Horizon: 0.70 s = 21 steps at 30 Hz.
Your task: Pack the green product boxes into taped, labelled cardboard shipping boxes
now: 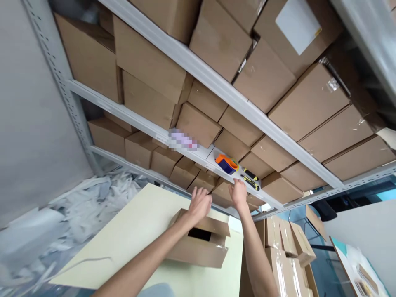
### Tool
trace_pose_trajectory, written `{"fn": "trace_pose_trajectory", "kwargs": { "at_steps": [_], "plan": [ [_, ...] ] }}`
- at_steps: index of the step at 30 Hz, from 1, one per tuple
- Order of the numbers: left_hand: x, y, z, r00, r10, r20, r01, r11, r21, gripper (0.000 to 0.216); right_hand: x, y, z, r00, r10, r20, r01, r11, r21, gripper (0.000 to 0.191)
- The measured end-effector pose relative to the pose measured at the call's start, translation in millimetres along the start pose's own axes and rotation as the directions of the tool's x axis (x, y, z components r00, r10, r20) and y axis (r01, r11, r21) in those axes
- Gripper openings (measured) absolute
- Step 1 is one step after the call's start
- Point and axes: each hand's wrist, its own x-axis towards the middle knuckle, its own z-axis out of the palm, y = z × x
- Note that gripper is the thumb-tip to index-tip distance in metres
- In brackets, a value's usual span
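Observation:
My left hand [200, 203] is held above the open cardboard box [198, 249] with its fingers loosely bent and apart. Nothing shows in it. On the pale yellow table [130, 235], the box has raised flaps and a dark interior. At the front lip of the shelf is my right hand [238, 193], its fingers curled closed; what they hold, if anything, is hidden. Just right of it lies a yellow-and-black utility knife [250, 182], with a second utility knife [250, 173] behind. An orange and dark-blue tape dispenser [227, 163] rests on the same shelf, left of the knives.
Metal racking [216, 84] packed with cardboard boxes [148, 62] rises in front. Crumpled white wrapping material [89, 202] piles up left of the table. Taped cartons [287, 247] are stacked at the right. A pixelated patch covers something on the shelf edge.

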Motion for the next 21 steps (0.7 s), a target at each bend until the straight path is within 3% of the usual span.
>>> {"fn": "trace_pose_trajectory", "kwargs": {
  "at_steps": [2,5,9,13,17,20,21],
  "plan": [
    [28,27,-16,0.995,0.046,-0.088,-0.050,0.998,-0.047,0.018,38,-10,-18,0.996,-0.042,-0.077,0.042,0.999,-0.005,0.042],
    [51,56,-37,0.983,0.058,-0.173,-0.075,0.993,-0.091,0.016,77,-26,-24,0.998,-0.042,-0.045,0.042,0.999,-0.004,0.042],
    [44,62,-52,0.978,0.044,-0.202,-0.067,0.991,-0.112,0.015,95,-37,-5,0.999,-0.033,0.020,0.032,0.999,0.022,0.044],
    [22,54,-52,0.988,-0.017,-0.151,-0.008,0.986,-0.165,0.017,100,-35,2,0.999,-0.014,0.039,0.011,0.997,0.076,0.044],
    [-7,39,-46,0.991,-0.084,-0.100,0.057,0.967,-0.248,0.020,79,-31,0,1.000,-0.020,0.009,0.019,0.987,0.158,0.045],
    [-50,19,-45,0.986,-0.120,-0.112,0.074,0.935,-0.346,0.025,17,-37,19,0.999,-0.019,-0.046,0.032,0.949,0.313,0.046],
    [-67,12,-45,0.983,-0.140,-0.116,0.084,0.917,-0.389,0.025,-14,-40,30,0.993,0.012,-0.118,0.053,0.846,0.530,0.045]
  ]
}}
